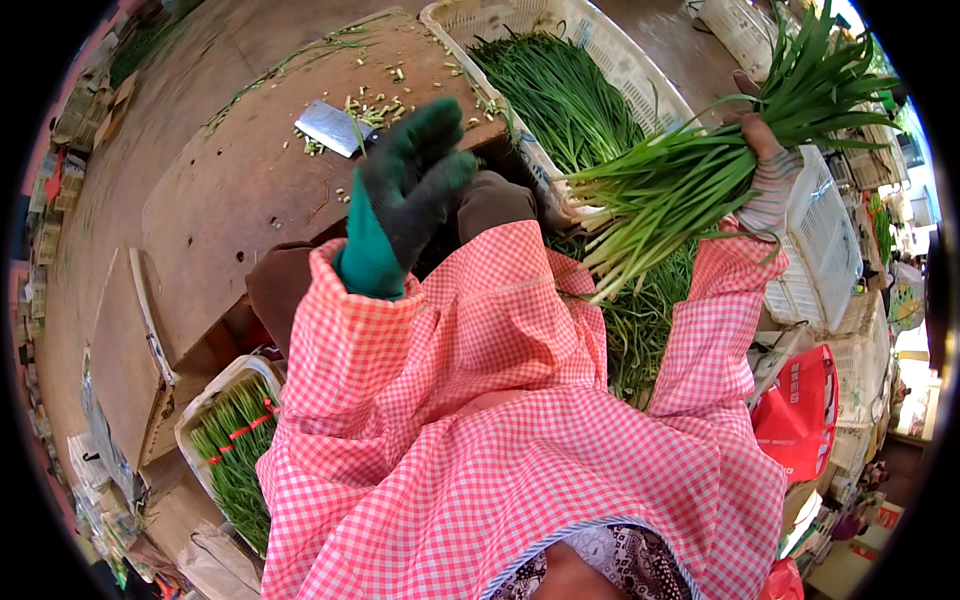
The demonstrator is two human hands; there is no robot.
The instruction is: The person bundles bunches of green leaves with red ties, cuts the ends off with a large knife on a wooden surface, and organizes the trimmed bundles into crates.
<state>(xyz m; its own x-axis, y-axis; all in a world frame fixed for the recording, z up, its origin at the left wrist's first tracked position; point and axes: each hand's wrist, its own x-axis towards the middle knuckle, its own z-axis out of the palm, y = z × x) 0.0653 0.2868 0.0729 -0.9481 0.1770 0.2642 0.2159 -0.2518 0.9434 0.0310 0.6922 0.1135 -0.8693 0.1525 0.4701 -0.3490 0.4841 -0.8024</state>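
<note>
At the far left, a pale crate (186,432) holds upright green bundles (240,465) bound with red ties. Next comes a worn brown board (225,190), and on it a cleaver (330,127) lies flat among short cut ends (385,104). Just right of the blade's handle, the left hand (405,195), in a green and black glove, is raised with its fingers spread and the thumb well apart, holding nothing. Beyond it, a long crate (635,55) carries more loose greens (550,90). Right of centre is the bunch of long green leaves (685,180), aloft over that crate's near end, pale stem ends toward the left and leaf tips fanning to the upper right. It should be light, stiffer at the stems and floppy at the tips, easily bruised by a hard squeeze, and liable to slide strand over strand if damp. The best hold is probably a full, gentle wrap around the middle, with the stem ends left free. The right hand (765,155) has its fingers curled around the leafy half; the far side is hidden, so how firmly they press is hard to tell
</note>
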